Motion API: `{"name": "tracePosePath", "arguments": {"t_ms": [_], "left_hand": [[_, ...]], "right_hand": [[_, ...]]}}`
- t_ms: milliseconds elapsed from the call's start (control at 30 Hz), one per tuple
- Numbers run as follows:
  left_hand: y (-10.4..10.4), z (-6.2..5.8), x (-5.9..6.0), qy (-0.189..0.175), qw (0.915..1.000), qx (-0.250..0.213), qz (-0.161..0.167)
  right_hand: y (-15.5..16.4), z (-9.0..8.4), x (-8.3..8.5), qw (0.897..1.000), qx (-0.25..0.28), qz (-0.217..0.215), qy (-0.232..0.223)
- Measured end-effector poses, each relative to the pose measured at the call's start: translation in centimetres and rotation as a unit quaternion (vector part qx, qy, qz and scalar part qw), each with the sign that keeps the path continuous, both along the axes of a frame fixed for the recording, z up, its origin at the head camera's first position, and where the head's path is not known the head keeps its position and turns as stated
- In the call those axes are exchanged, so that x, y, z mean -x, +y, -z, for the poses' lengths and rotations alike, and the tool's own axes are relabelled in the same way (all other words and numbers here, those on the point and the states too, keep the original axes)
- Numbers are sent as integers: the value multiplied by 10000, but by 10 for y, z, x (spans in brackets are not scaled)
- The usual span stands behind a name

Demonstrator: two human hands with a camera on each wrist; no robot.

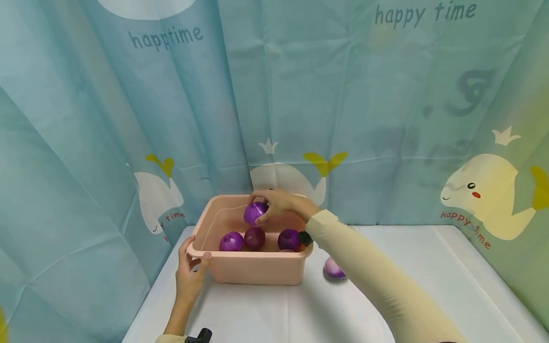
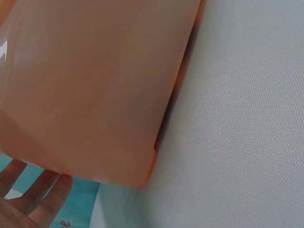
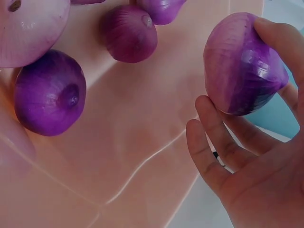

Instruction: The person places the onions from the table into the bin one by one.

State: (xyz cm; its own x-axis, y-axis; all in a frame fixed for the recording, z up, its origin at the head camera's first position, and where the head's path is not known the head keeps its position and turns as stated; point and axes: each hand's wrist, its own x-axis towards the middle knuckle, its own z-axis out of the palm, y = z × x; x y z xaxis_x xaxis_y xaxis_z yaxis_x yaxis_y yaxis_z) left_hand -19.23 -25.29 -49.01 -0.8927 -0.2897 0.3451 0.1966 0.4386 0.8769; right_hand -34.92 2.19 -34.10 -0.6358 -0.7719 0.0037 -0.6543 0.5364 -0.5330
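purple onion (image 1: 255, 212) in right hand (image 1: 279, 202) grip, above pink tub (image 1: 257, 271)

white table (image 1: 386, 305) | pink basin (image 1: 257, 271) | loose purple onion (image 1: 332, 269)

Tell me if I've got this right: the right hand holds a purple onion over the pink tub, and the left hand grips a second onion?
Not quite. The left hand grips the pink tub at its rim corner, not an onion, as the head view shows. The right hand does hold a purple onion over the tub.
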Motion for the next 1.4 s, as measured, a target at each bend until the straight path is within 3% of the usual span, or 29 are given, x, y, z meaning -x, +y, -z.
{"name": "tracePosePath", "arguments": {"t_ms": [400, 733, 1133, 1400], "left_hand": [[0, 1, 0, 108, 9999, 16, 36], [1, 0, -1, 64, 10000, 1, -6], [0, 3, 1, 64, 9999, 94, -107], [0, 4, 1, 49, 9999, 104, -120]], "right_hand": [[0, 3, -4, 9987, 139, 76, -476], [5, 1, -11, 9969, -18, 424, -669], [20, -11, -7, 9987, 275, -436, 19], [57, -18, -19, 9967, 446, -599, 328]]}}
